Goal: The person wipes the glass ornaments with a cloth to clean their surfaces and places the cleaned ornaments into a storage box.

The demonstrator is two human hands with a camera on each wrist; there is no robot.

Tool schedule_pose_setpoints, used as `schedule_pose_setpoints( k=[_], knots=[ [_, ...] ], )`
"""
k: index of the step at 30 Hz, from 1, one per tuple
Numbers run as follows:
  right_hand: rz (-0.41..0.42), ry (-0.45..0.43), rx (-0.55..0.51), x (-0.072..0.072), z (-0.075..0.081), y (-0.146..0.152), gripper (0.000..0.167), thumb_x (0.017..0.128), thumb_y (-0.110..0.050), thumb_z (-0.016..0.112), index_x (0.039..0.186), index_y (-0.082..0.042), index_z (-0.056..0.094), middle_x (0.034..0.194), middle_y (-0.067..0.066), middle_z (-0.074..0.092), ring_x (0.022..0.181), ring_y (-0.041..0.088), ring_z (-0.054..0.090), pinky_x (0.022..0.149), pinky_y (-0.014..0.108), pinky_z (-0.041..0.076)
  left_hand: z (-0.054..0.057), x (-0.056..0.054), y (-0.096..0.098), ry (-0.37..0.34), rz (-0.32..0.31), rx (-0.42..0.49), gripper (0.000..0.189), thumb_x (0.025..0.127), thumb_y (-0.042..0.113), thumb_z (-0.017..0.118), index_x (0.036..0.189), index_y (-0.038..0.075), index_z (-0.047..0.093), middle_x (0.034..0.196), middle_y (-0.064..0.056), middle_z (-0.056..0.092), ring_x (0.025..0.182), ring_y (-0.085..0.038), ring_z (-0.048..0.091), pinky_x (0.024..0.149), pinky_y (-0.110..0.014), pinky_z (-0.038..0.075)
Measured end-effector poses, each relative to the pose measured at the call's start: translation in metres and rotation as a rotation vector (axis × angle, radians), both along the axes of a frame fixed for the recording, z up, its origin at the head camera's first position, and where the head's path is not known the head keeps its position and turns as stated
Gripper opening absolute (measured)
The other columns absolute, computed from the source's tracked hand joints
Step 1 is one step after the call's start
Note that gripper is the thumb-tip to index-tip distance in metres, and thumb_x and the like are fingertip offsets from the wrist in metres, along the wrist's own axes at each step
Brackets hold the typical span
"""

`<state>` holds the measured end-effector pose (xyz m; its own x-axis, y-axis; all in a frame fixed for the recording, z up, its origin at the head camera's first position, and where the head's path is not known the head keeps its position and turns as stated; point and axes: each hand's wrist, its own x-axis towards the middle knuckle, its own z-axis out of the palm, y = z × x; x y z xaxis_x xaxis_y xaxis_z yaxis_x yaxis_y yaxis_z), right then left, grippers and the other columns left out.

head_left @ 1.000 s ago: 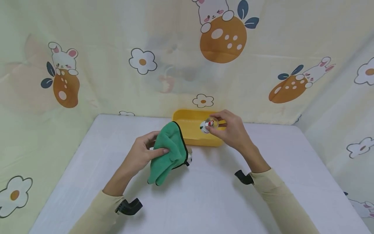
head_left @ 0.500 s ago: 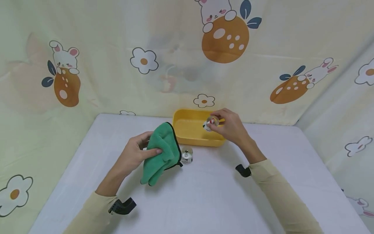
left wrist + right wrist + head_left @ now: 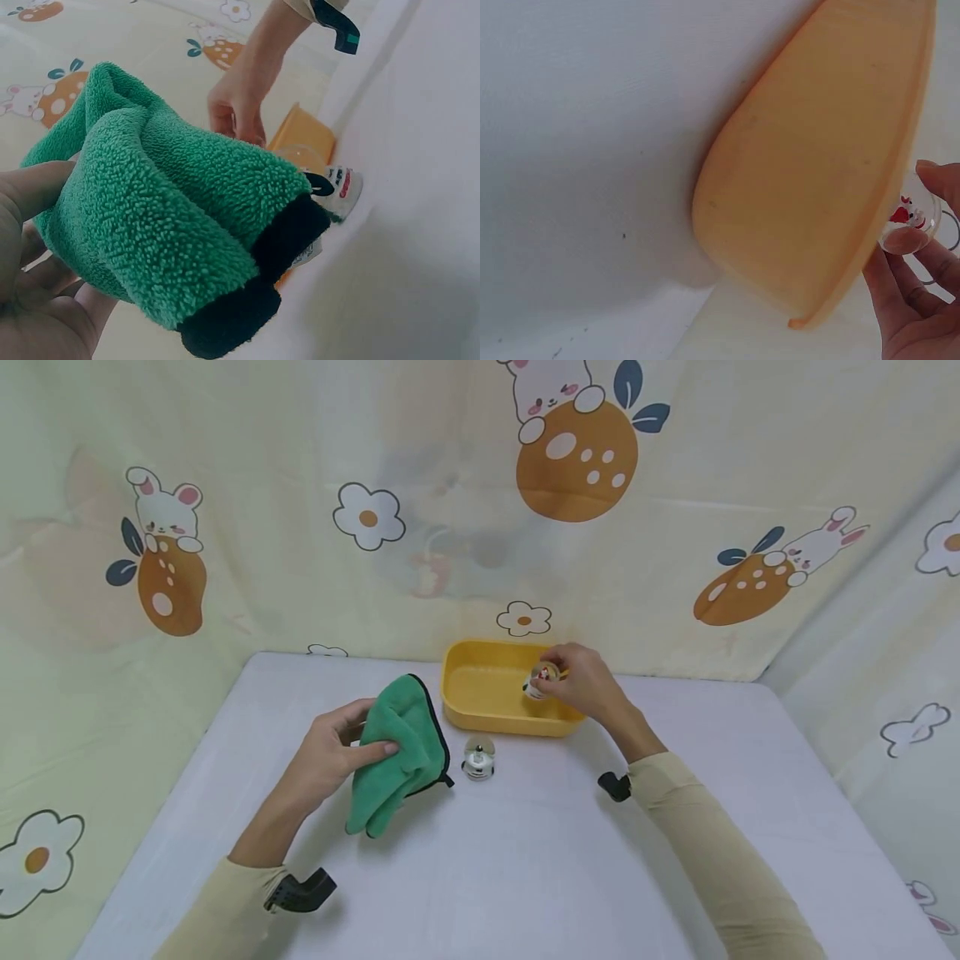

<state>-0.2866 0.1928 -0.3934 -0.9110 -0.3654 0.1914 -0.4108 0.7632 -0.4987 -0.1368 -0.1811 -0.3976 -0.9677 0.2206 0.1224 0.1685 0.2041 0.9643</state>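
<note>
My left hand pinches a folded green cloth with dark edging, thumb on top, raised over the table. In the left wrist view its fluffy pile fills the middle. My right hand holds a small snow globe by its clear dome, over the right part of a yellow plastic tray. Red and white figures show inside the dome in the right wrist view, where the tray wall hides its base. A second snow globe with a white base stands upright on the table before the tray.
A white-covered table carries everything. Behind it hangs a cream curtain printed with rabbits and flowers, close to the tray's back. Both sleeves have a black wrist mount, such as the left mount.
My left hand has drawn the cloth leftward, uncovering the second snow globe on the table. My right hand stays at the tray with its globe, only slightly shifted.
</note>
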Motion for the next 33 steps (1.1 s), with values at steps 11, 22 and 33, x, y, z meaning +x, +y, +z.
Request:
schedule_pose_setpoints(
  k=[11, 22, 33],
  knots=[
    [-0.049, -0.068, 0.126, -0.014, -0.015, -0.001, 0.038, 0.090, -0.025, 0.077, 0.116, 0.001, 0.070, 0.107, 0.016, 0.070, 0.091, 0.029, 0.060, 0.083, 0.044, 0.054, -0.004, 0.003, -0.014, 0.002, 0.027, -0.019, 0.053, 0.087, 0.016, 0.082, 0.136, 0.013, 0.062, 0.125, -0.010, 0.068, 0.109, -0.032, 0.062, 0.081, -0.032, 0.059],
    [-0.081, -0.108, 0.206, -0.018, -0.021, -0.001, 0.041, 0.095, -0.031, 0.074, 0.120, 0.001, 0.070, 0.116, 0.018, 0.071, 0.100, 0.034, 0.065, 0.089, 0.050, 0.056, -0.002, 0.005, -0.025, 0.015, 0.052, -0.042, 0.052, 0.088, 0.013, 0.080, 0.136, 0.009, 0.062, 0.125, -0.012, 0.067, 0.109, -0.032, 0.061, 0.082, -0.031, 0.059],
    [-0.083, 0.084, 0.064, 0.024, 0.006, -0.015, 0.039, 0.094, -0.024, 0.075, 0.125, -0.001, 0.069, 0.121, 0.016, 0.066, 0.107, 0.034, 0.064, 0.093, 0.048, 0.058, -0.002, 0.003, -0.024, 0.035, 0.062, -0.024, 0.049, 0.088, 0.013, 0.080, 0.134, 0.011, 0.063, 0.122, -0.010, 0.068, 0.106, -0.028, 0.062, 0.081, -0.032, 0.058]
  ],
)
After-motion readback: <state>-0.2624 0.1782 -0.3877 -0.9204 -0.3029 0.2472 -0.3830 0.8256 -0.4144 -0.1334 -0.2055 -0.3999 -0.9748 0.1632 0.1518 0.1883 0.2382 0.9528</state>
